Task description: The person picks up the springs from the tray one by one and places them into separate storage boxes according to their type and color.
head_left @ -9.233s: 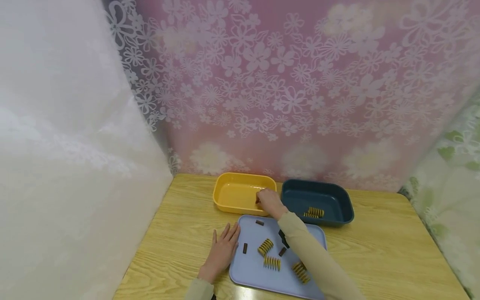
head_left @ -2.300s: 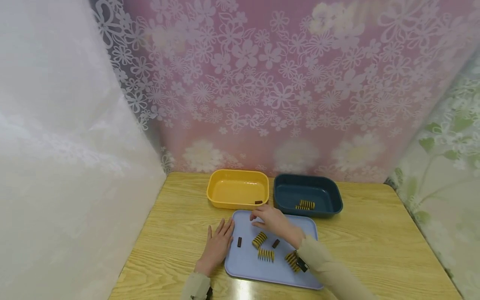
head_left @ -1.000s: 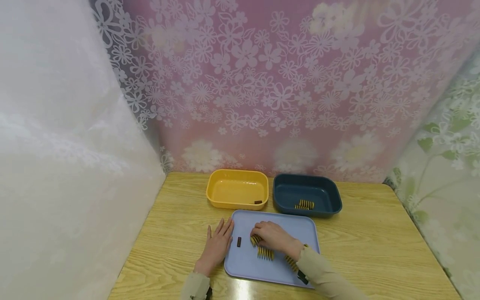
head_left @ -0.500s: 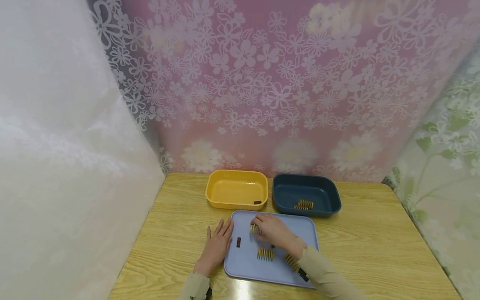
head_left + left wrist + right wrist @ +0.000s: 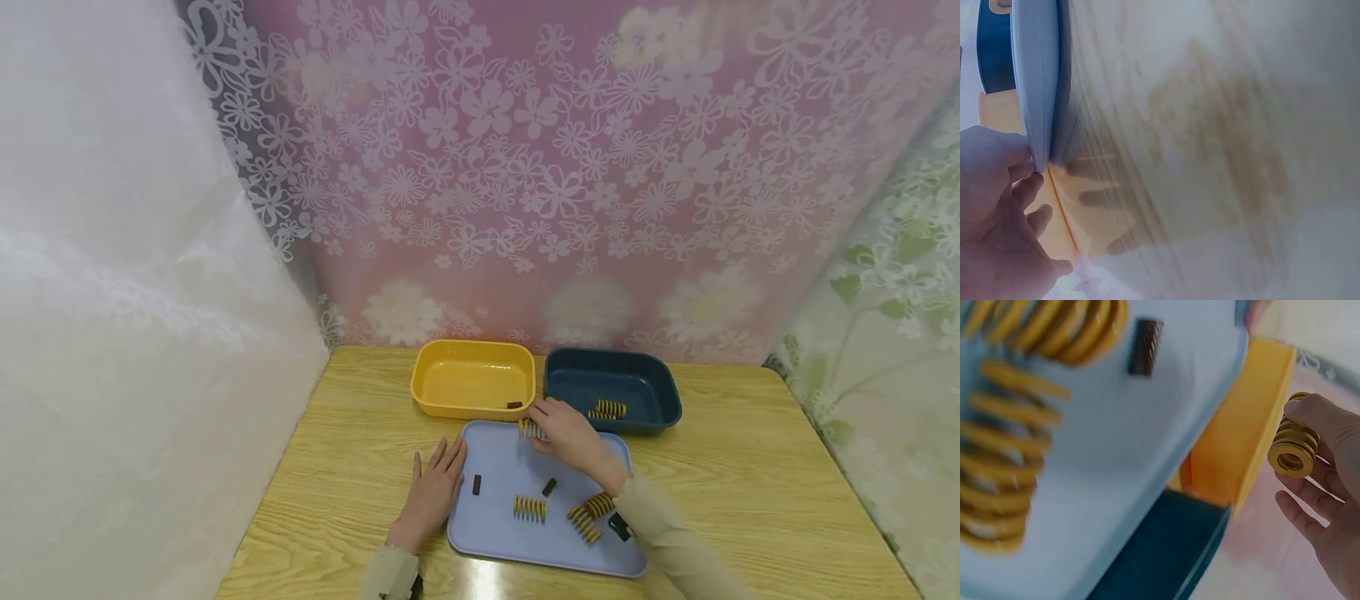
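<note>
My right hand [image 5: 567,433] pinches a yellow coil spring [image 5: 1294,440] between thumb and fingers, above the far edge of the pale blue tray [image 5: 495,529]. In the head view this hand partly covers the held spring. My left hand [image 5: 433,496] lies with fingers extended against the tray's left edge; the left wrist view has its fingertips touching the rim. On the tray are a yellow spring [image 5: 529,508] near the middle and two more yellow springs [image 5: 583,525] at the right, close together. Two small dark springs [image 5: 477,484] also lie there, well apart.
Behind the tray stand a yellow bin [image 5: 465,383] with one small dark spring [image 5: 514,405] in it, and a dark blue bin [image 5: 581,382] holding yellow springs [image 5: 611,409]. All rest on a wooden table [image 5: 360,442] bounded by patterned curtains.
My right hand let a small dark spring go into the yellow bin, took hold of a yellow spring on the tray, and has lifted it toward the bins. The left hand stays by the rim.
</note>
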A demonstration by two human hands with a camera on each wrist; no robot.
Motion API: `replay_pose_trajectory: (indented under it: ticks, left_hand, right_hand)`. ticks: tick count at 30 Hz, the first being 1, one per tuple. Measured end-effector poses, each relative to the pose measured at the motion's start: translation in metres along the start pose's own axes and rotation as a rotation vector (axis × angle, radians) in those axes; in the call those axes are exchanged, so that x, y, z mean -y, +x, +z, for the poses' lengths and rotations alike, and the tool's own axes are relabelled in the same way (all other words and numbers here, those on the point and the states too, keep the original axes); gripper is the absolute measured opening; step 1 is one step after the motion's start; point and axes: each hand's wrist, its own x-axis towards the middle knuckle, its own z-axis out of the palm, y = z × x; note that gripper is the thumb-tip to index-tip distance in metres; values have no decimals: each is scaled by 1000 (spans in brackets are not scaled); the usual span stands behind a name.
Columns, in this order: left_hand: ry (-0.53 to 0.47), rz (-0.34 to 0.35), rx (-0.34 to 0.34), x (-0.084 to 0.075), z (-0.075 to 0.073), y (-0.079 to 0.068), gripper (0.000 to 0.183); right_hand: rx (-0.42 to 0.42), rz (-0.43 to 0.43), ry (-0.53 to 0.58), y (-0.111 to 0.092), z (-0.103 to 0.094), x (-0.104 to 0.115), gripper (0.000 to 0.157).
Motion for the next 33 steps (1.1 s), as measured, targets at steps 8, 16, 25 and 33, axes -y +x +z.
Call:
replay_pose_trajectory:
  ticks: [8, 16, 25, 33]
  left_hand:
    - [-6, -4, -1, 3, 1, 2, 49]
    - [1, -4, -10, 3, 1, 3, 49]
    - [18, -5, -21, 2, 4, 1, 49]
    - [12, 3, -36, 2, 6, 3, 50]
  right_hand:
    - [-80, 15, -27, 5, -15, -41, 33]
    - [-38, 174, 29, 3, -11, -95, 37]
    - [59, 326, 73, -4, 0, -136, 37]
    - [116, 407, 66, -14, 17, -162, 35]
